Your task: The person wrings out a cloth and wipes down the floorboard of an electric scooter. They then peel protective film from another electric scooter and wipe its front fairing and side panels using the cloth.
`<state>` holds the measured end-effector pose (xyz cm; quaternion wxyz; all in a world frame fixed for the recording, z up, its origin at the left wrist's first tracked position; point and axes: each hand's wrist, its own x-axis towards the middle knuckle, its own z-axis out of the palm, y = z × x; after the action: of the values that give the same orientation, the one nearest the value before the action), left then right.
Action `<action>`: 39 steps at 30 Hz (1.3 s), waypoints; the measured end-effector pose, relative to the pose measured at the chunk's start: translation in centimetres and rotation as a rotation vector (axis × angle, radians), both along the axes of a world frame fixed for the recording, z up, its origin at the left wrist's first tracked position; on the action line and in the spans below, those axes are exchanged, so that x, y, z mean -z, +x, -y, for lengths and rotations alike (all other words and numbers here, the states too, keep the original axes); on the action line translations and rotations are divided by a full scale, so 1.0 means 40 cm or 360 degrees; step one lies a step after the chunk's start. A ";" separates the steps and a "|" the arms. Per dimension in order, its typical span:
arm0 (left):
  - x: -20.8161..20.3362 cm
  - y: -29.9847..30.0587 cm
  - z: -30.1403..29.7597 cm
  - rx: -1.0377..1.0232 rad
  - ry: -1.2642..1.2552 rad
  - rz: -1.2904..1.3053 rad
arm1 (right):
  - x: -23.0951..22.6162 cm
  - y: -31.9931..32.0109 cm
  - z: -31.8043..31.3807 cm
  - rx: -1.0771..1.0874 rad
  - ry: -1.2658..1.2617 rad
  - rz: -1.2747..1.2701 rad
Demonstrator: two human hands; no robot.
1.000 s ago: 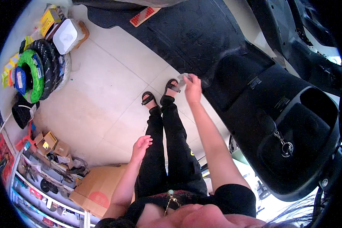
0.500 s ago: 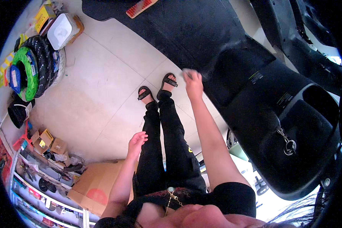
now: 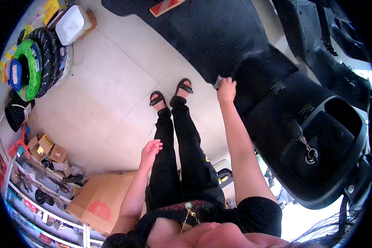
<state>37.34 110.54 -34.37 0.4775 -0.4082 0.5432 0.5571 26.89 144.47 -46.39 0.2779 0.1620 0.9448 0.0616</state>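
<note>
The pale cloth (image 3: pixel 217 82) is bunched under the right hand (image 3: pixel 226 87), pressed against the edge of the black scooter (image 3: pixel 301 136), right where the dark body panel meets the floor. Only a small scrap of cloth peeks out beside the knuckles; the rest is hidden under the hand, fingers curled closed over it. The left hand (image 3: pixel 150 149) hangs free beside the thigh, well away from the scooter, fingers loose and open, holding nothing.

On the scooter, the open black storage tub (image 3: pixel 339 136) sits further along from the right hand, with a set of keys (image 3: pixel 309 152) dangling just beside its rim. The scooter's far end runs into the dark border and is cut off. A black mat (image 3: pixel 206 33) lies beyond the scooter's front. Across the pale tiled floor (image 3: pixel 99 91) from the scooter, stacked tyres (image 3: pixel 41 62) with green wrapping, small cardboard boxes (image 3: pixel 45 146) and a large brown carton (image 3: pixel 101 200) crowd the wall; the shelf contents there are too small to make out.
</note>
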 end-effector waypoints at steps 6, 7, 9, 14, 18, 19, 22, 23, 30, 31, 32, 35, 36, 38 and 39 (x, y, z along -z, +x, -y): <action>0.012 0.001 0.018 -0.0046 0.0070 -0.0114 | 0.004 -0.015 -0.050 0.0321 -0.0024 -0.0516; 0.023 0.002 0.018 -0.0056 0.0050 -0.0127 | 0.051 0.018 -0.047 0.0176 -0.0009 -0.0493; 0.025 0.014 0.031 -0.0077 -0.0011 -0.0124 | 0.031 -0.010 0.109 0.0400 -0.0027 -0.0498; -0.004 0.001 0.015 0.0053 0.0023 0.0016 | 0.008 -0.140 0.208 -0.0051 -0.0549 -0.0906; 0.021 0.006 0.037 -0.0020 -0.0002 -0.0094 | -0.020 -0.343 0.003 -0.0262 0.0229 -0.0904; 0.030 0.006 0.038 -0.0022 -0.0051 -0.0102 | -0.029 -0.372 -0.062 -0.0188 0.0311 -0.0826; 0.046 0.004 0.026 -0.0036 -0.0070 -0.0108 | 0.002 -0.331 -0.196 0.0077 0.0358 -0.0705; 0.045 0.006 0.017 -0.0046 -0.0052 -0.0101 | 0.040 -0.269 -0.211 0.0089 0.0367 -0.0775; 0.020 -0.020 -0.053 0.0035 0.0091 -0.0034 | -0.020 -0.089 -0.030 0.0454 -0.0381 -0.0236; 0.023 -0.030 -0.056 0.0035 0.0090 -0.0042 | -0.026 -0.107 -0.055 0.0551 -0.0472 -0.0369; 0.027 -0.036 -0.058 0.0016 0.0085 -0.0067 | -0.033 -0.146 -0.087 0.0491 -0.0367 -0.0662; 0.048 -0.033 -0.051 -0.0027 0.0038 -0.0087 | -0.060 -0.285 -0.189 0.0402 0.0240 -0.0866; 0.061 -0.035 -0.049 -0.0059 -0.0009 -0.0103 | -0.043 -0.322 -0.223 0.0427 0.0372 -0.0871; 0.085 -0.034 -0.053 -0.0037 -0.0041 -0.0076 | 0.009 -0.360 -0.287 0.0519 0.0377 -0.0796; 0.094 -0.033 -0.056 -0.0021 -0.0077 -0.0054 | 0.043 -0.366 -0.314 0.0572 0.0358 -0.0777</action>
<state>36.02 112.77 -38.13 0.4546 -0.4137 0.5616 0.5538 12.23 157.02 -48.10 0.0299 0.3658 0.9272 0.0750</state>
